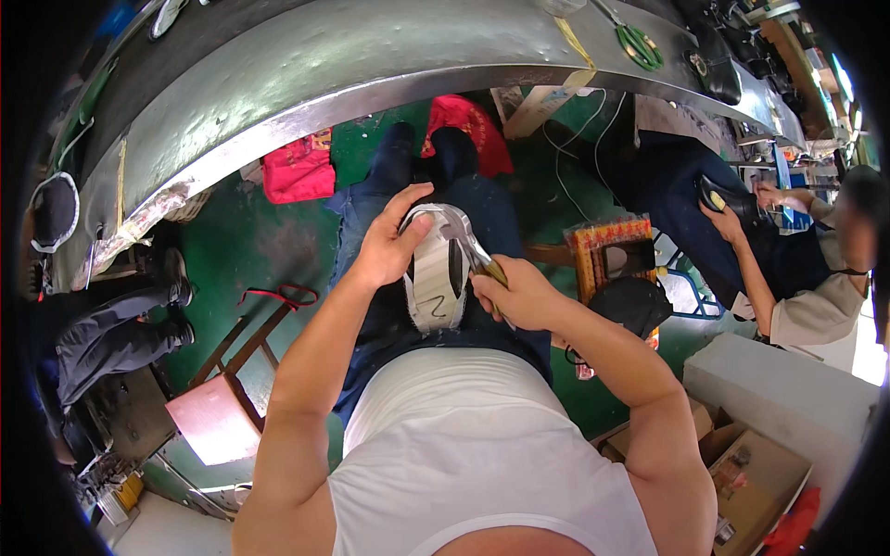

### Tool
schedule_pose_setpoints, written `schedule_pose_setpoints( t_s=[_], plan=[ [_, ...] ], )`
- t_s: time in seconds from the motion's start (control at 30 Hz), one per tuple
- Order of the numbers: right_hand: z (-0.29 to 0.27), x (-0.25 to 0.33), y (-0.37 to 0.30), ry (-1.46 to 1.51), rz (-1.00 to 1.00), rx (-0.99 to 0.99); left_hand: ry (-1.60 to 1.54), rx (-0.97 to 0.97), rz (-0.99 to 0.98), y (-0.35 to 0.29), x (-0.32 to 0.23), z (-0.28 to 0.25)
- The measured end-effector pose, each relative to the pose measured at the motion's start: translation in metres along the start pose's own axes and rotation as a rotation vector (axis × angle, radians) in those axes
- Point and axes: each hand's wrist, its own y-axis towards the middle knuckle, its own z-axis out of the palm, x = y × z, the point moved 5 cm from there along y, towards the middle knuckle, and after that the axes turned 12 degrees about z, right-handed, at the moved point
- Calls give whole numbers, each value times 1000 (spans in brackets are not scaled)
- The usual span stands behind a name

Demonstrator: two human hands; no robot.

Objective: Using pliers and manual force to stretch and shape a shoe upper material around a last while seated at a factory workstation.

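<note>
On my lap rests an unsoled shoe [436, 295], its underside turned up, pale with a dark handwritten mark on it. My left hand [393, 239] is closed around the toe end, thumb lying over the edge. In my right hand [521, 296] is a pair of pliers [489, 264] with yellowish handles, gripped from the right side. The metal jaws of the pliers reach up to the shoe's edge near the toe, close to my left thumb. Whether the jaws pinch the upper there is too small to tell.
A metal workbench [371, 56] curves across in front, with green-handled scissors [640, 46] on it. At right a co-worker holds a black shoe [732, 206]. A pink-topped stool [215, 417] stands left. Red bags [298, 169] lie beneath the bench; a cardboard box [756, 482] is lower right.
</note>
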Motion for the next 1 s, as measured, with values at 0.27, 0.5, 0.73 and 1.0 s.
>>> schedule_pose_setpoints(
  t_s=[0.27, 0.5, 0.73, 1.0],
  plan=[
    [-3, -5, 15, -367, -288, -445, -398, -48, -335, 3, 39, 2],
    [-13, 6, -4, -638, -203, -474, -412, -79, -468, 14, 24, 10],
    [-26, 33, -33, -71, -122, -199, -320, -13, -454, 18, 22, 5],
    [-24, 49, -3, -366, -212, -394, -495, 133, -499, 17, 15, 5]
  ],
)
